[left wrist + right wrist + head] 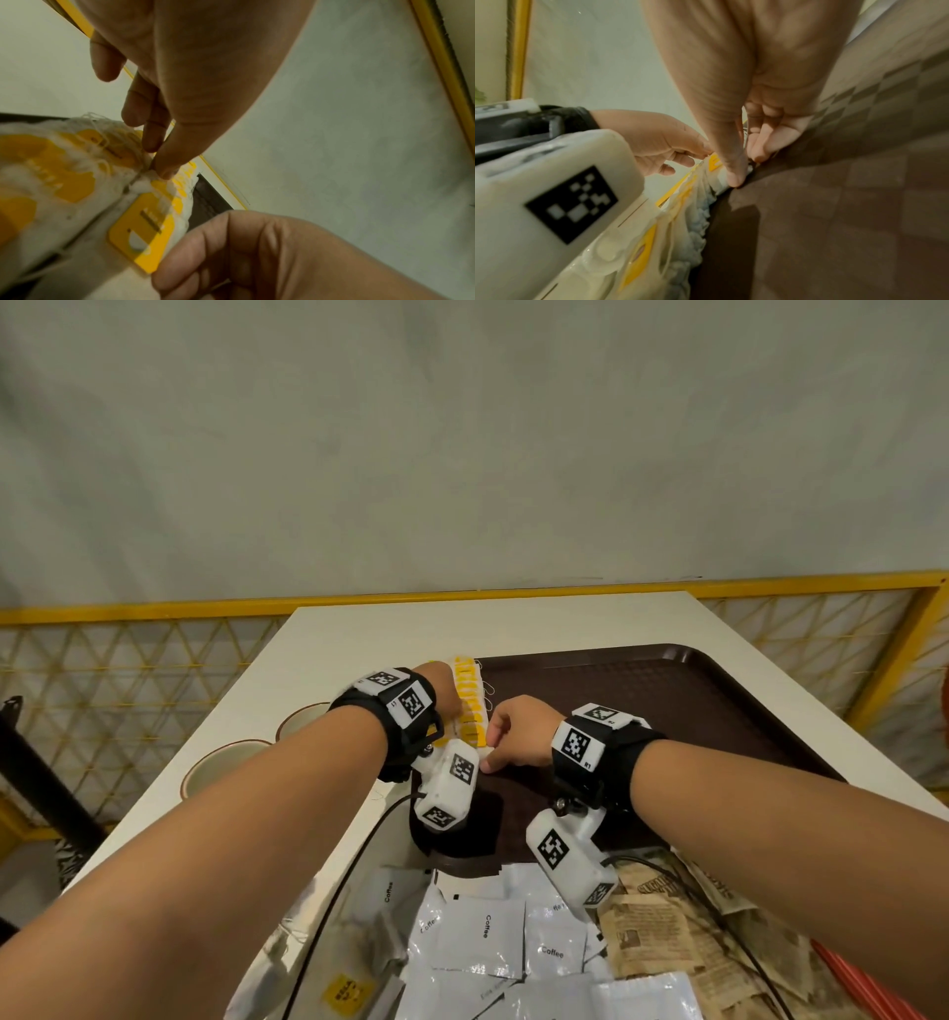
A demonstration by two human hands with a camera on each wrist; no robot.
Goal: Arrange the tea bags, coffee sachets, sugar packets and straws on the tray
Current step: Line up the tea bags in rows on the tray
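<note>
While the tea bags [470, 706] lie in a row along the brown tray's [667, 690] left edge, both hands pinch them: left hand [445, 693], right hand [516, 731].

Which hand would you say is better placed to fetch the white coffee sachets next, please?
Probably the right hand: the white coffee sachets lie near its forearm, and the left hand is across the yellow-tagged tea bags at the brown plastic tray's left edge.

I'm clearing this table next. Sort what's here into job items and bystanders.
Job: tea bags, brown tray, coffee sachets, brown packets, left hand, right hand.
Bystanders: two cups, yellow railing.
</note>
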